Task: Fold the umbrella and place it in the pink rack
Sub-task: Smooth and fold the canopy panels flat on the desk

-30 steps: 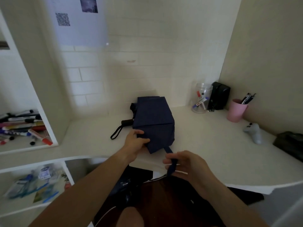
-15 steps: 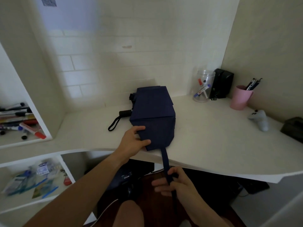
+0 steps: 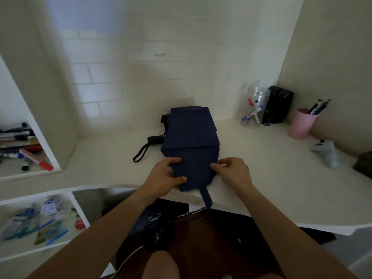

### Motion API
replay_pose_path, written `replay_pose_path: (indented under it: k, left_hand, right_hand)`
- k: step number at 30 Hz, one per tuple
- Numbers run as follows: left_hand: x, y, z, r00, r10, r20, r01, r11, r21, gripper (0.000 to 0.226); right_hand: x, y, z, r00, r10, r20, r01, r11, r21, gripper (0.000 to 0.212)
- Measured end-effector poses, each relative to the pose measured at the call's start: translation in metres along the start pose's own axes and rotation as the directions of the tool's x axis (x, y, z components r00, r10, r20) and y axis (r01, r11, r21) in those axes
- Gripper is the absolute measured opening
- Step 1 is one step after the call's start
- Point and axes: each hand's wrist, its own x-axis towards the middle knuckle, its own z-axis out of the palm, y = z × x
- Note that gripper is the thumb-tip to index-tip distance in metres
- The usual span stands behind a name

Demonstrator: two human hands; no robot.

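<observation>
likely the pleats spring loose: both the left hand and right hand only pinch the umbrella canopy's near edge with their fingers, its strap dangling unfastened off the bench.

umbrella: navy, collapsed, canopy folded flat into a wide panel | lies on tabletop, near end at front edge | black handle with wrist loop sticks out left | strap hangs over edge | pink rack: cannot tell which item
</observation>
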Motion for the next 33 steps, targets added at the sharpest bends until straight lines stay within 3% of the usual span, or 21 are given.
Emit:
replay_pose_path:
  k: [6,9,11,12,14,16,19,22,24,27,31,33]
  left_hand:
    - [-0.001,0.0,-0.005,1.0,-0.012,-0.002,0.013,0.992,0.126,0.069]
    - [-0.003,0.005,-0.007,1.0,0.015,0.0,-0.013,0.901,0.434,0.067]
    - [-0.004,0.008,-0.009,0.999,0.044,0.03,-0.054,0.831,0.554,0.068]
    - [-0.004,0.009,-0.01,0.997,0.055,0.046,-0.071,0.815,0.575,0.068]
    - [-0.004,0.011,-0.013,0.994,0.081,0.069,-0.106,0.776,0.622,0.066]
    - [-0.003,0.01,-0.015,0.991,0.096,0.096,-0.136,0.708,0.693,0.064]
    - [-0.003,0.006,-0.017,0.985,0.143,0.099,-0.165,0.587,0.793,0.056]
    - [-0.001,0.001,-0.016,0.873,0.462,0.157,-0.349,0.364,0.864,0.046]
    - [0.001,-0.006,-0.013,0.812,0.465,0.352,-0.499,0.243,0.832,0.053]
    - [-0.002,-0.024,-0.017,0.874,0.215,0.436,-0.483,0.291,0.826,0.066]
    - [-0.006,-0.026,-0.031,0.894,0.137,0.428,-0.447,0.35,0.823,0.075]
    - [-0.007,-0.018,-0.034,0.9,0.107,0.423,-0.426,0.432,0.795,0.073]
  right_hand:
    - [-0.001,0.007,0.001,0.999,-0.032,-0.009,0.033,0.999,0.026,0.041]
    - [-0.009,0.008,0.006,0.991,-0.13,0.009,0.13,0.977,-0.166,0.037]
    - [-0.011,0.003,0.008,0.97,-0.242,-0.033,0.221,0.927,-0.302,0.034]
    - [-0.011,-0.001,0.009,0.933,-0.353,-0.068,0.307,0.882,-0.356,0.031]
    - [-0.008,-0.007,0.012,0.786,-0.617,-0.034,0.555,0.728,-0.403,0.027]
    - [-0.001,-0.008,0.017,0.665,-0.714,0.218,0.725,0.548,-0.417,0.038]
    - [0.01,0.006,0.024,0.675,-0.512,0.531,0.738,0.483,-0.472,0.061]
    - [0.012,0.016,0.028,0.675,-0.434,0.596,0.733,0.481,-0.48,0.069]
    - [0.012,0.016,0.029,0.665,-0.427,0.613,0.74,0.481,-0.469,0.07]
    - [0.014,0.017,0.023,0.657,-0.386,0.647,0.745,0.464,-0.48,0.071]
    - [0.018,0.021,-0.001,0.663,-0.321,0.676,0.725,0.501,-0.473,0.069]
    - [0.018,0.017,-0.011,0.673,-0.322,0.666,0.702,0.564,-0.435,0.067]
